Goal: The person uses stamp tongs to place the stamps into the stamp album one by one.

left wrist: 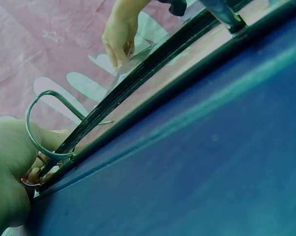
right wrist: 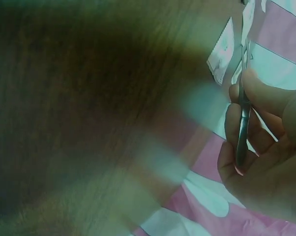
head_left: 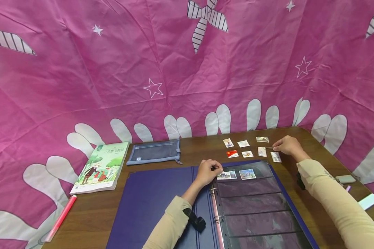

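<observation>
A blue ring-binder stamp album (head_left: 162,193) lies spread on the table, with a black pocket page (head_left: 252,204) on its right side. Two stamps (head_left: 247,174) sit in the page's top row. My left hand (head_left: 208,172) pinches the page's top corner by the rings; in the left wrist view its fingers lie on both sides of the page edge beside a metal ring (left wrist: 30,120). My right hand (head_left: 287,145) holds metal tweezers (right wrist: 243,125), whose tips reach a pale stamp (head_left: 262,151) on the table. Another stamp (head_left: 276,157) lies just below that hand.
Several loose stamps (head_left: 232,154) lie behind the album. Left of them are a blue mesh zip pouch (head_left: 154,152), an illustrated book (head_left: 103,167) and a red stick-shaped object (head_left: 61,218). A white item (head_left: 369,201) and a small pale-green object (head_left: 345,179) lie by the right table edge.
</observation>
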The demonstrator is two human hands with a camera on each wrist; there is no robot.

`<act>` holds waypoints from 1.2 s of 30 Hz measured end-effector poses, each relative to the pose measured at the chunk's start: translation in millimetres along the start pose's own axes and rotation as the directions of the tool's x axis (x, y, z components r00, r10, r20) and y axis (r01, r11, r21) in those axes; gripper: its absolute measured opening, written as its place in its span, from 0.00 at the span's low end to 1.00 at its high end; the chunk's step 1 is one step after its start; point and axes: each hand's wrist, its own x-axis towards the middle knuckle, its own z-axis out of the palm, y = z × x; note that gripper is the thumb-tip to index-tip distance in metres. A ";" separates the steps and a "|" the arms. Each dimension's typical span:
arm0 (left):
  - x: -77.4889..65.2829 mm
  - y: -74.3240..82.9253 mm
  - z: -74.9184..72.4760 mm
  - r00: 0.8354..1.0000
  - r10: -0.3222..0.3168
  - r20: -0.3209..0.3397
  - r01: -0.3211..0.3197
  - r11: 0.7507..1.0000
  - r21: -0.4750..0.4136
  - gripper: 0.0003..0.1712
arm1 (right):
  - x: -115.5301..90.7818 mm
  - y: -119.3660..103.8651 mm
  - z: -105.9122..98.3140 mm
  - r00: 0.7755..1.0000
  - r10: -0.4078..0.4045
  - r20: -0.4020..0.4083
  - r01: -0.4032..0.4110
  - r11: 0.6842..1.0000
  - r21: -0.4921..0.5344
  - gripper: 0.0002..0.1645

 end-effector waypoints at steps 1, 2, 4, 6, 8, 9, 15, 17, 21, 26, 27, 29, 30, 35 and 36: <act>-0.2 0.1 -0.2 1.000 0.003 -0.004 -0.003 1.000 0.000 0.02 | 0.4 0.2 1.2 1.000 0.002 -0.007 -0.002 1.000 -0.002 0.15; -0.3 0.1 -0.2 1.000 0.008 -0.007 -0.008 1.000 0.001 0.02 | 0.4 -0.1 2.3 1.000 0.005 -0.013 -0.005 1.000 -0.002 0.15; -0.2 -0.4 -0.2 1.000 0.008 -0.003 -0.008 1.000 0.001 0.02 | 0.5 -0.2 4.6 1.000 0.012 -0.019 -0.012 1.000 0.002 0.15; -0.2 -0.7 0.1 1.000 0.010 -0.003 -0.010 1.000 0.003 0.02 | 0.8 -0.1 7.3 1.000 0.013 -0.029 -0.013 1.000 0.001 0.15; -0.3 -0.9 0.5 1.000 0.006 0.000 -0.006 1.000 0.000 0.02 | 0.3 -1.1 9.2 0.999 0.013 -0.038 -0.012 1.000 0.008 0.14; -0.2 -0.8 0.7 1.000 0.004 0.001 -0.004 1.000 -0.001 0.02 | 0.1 -1.3 9.8 0.999 0.009 -0.045 -0.008 1.000 0.010 0.14; 0.8 1.1 1.5 1.000 0.016 -0.007 -0.016 1.000 0.006 0.02 | -2.6 -3.2 2.9 0.993 -0.033 -0.112 0.033 0.999 -0.002 0.13; 1.4 1.4 1.5 1.000 0.023 -0.011 -0.023 1.000 0.005 0.02 | -4.3 -5.4 -4.0 0.990 -0.053 -0.134 0.054 0.999 0.004 0.14; 2.3 1.8 0.0 1.000 0.021 -0.018 -0.021 1.000 -0.001 0.02 | -10.0 -18.3 -18.1 0.984 -0.094 -0.152 0.104 0.993 0.057 0.15; 2.1 1.1 -1.4 1.000 -0.003 -0.012 0.003 1.000 0.013 0.03 | -19.7 -35.3 -21.9 0.985 -0.124 -0.117 0.137 0.984 0.110 0.17; 1.8 1.0 -1.4 1.000 -0.010 -0.008 0.010 1.000 0.015 0.03 | -21.6 -37.3 -20.7 0.986 -0.126 -0.106 0.138 0.984 0.116 0.17; 0.9 0.6 -1.5 1.000 -0.011 -0.008 0.011 1.000 0.012 0.03 | -24.2 -39.3 -17.7 0.988 -0.129 -0.083 0.139 0.982 0.130 0.17; 0.4 0.4 -1.6 1.000 -0.004 -0.012 0.004 1.000 0.006 0.03 | -25.2 -39.8 -15.7 0.989 -0.129 -0.076 0.139 0.981 0.134 0.17; -1.2 -5.9 0.4 0.991 0.117 -0.062 -0.117 0.993 -0.008 0.03 | -28.5 -38.4 -7.7 0.988 -0.145 -0.055 0.151 0.981 0.126 0.15; -1.2 -6.2 0.5 0.989 0.128 -0.068 -0.129 0.992 -0.009 0.03 | -29.1 -37.9 -6.2 0.988 -0.145 -0.056 0.151 0.981 0.122 0.14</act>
